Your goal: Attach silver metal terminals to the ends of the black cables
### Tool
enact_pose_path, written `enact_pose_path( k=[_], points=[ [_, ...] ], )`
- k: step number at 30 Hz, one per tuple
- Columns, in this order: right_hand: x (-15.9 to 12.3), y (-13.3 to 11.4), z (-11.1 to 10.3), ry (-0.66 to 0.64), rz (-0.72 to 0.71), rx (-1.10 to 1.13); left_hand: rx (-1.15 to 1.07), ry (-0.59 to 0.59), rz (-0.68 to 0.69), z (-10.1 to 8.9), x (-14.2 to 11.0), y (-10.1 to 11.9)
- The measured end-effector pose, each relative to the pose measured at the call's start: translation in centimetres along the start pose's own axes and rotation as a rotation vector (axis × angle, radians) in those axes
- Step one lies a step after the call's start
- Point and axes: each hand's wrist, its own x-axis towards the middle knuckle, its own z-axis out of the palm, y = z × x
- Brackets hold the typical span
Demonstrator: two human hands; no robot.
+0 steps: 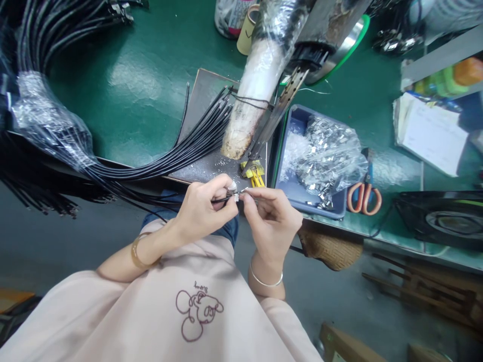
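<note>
Both hands: at the near edge of the worktop (132,75), fingertips almost meeting, below the dark board (204,85).
Left hand (206,203): thumb and forefinger closed in a pinch on a black cable (224,199) near its end; white covers on the fingertips.
Right hand (269,213): thumb and forefinger pinched on a thin part (243,192), too small to identify; other fingers curled.
Step in hand: judged to be fine two-handed work at the cable end; whether the part is joined to it cannot be told.
Next move calls for: a steady left pinch and small, aligned fingertip motions on the right; a slip could lose the part.
Cables (151,171): black bundle sweeping in from the left, many ends fanned on the board; clear wrap (56,120) gathers them farther left.
Blue tray (279,183): right of the board; holds a clear bag (328,151) of many small shiny pieces, with a few loose pieces (325,202) near the front wall.
Jar (228,17): far side; contents unclear.
Tools: yellow tool (257,176) just beyond the fingertips; scissors (364,198), orange-handled, just beside the tray.
</note>
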Motion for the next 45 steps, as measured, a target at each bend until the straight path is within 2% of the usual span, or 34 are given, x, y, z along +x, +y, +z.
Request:
enact_pose_path(
  k=[22,30,35,42,45],
  points=[
    [0.0,-0.3,0.0,0.0,-0.028,-0.075,-0.011,0.009,0.014,-0.1,-0.1,-0.1],
    [0.0,0.2,0.2,-0.001,-0.163,-0.137,-0.044,-0.045,-0.026,-0.2,0.0,0.1],
    [0.0,0.7,-0.5,0.115,-0.102,-0.037,-0.102,-0.057,-0.07,-0.5,0.2,0.1],
    [0.1,0.1,-0.6,-0.004,-0.16,-0.086,-0.251,-0.124,-0.185,-1.2,0.2,0.3],
    [0.1,0.0,-0.7,-0.037,-0.108,-0.03,-0.272,-0.12,-0.152,-1.6,0.1,0.2]
  ],
)
